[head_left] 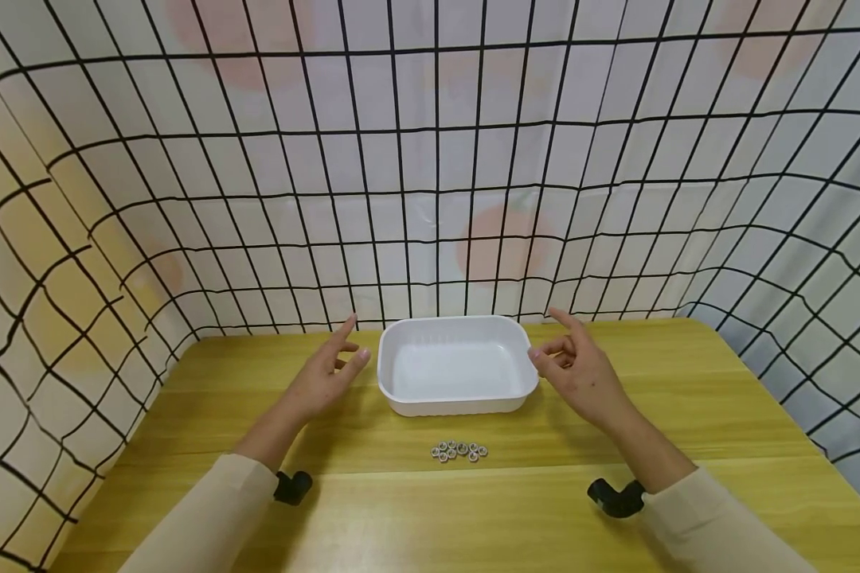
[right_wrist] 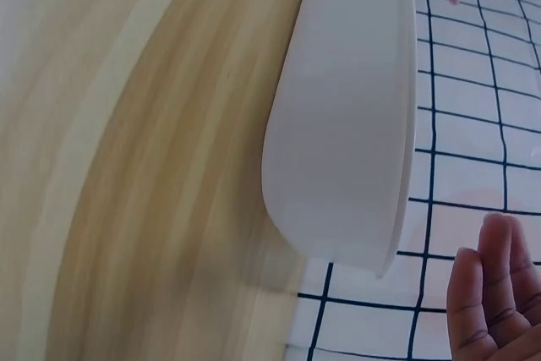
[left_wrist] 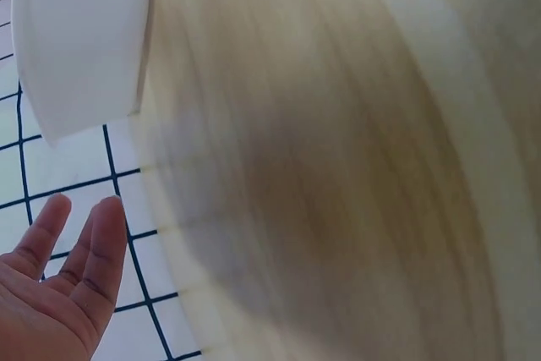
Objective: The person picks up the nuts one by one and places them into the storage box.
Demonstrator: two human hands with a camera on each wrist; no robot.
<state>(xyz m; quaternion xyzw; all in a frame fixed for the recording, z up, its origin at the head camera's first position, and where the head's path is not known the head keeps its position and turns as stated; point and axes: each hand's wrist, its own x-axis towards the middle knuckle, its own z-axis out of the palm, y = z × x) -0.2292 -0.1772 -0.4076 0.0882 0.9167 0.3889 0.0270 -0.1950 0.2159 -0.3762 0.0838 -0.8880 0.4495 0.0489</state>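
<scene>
A white rectangular tray (head_left: 459,407) with rounded corners stands on the wooden table, its inside bare. To its left my left hand (head_left: 324,376) hovers with fingers apart, holding nothing; the left wrist view shows the same hand (left_wrist: 63,285) below the tray's end (left_wrist: 80,48). On the other side, my right hand (head_left: 580,374) has its thumb tip right at the tray's right rim and its index finger extended. In the right wrist view its fingers (right_wrist: 493,285) are loosely bent beside the tray wall (right_wrist: 338,124). In front of the tray lies a small cluster of several metal nuts (head_left: 462,450).
The wooden table (head_left: 416,517) reaches back to a pale curtain (head_left: 430,159) covered by black grid netting, which also closes off both sides. Black wrist-camera mounts (head_left: 292,487) stick out at both sleeves (head_left: 717,517).
</scene>
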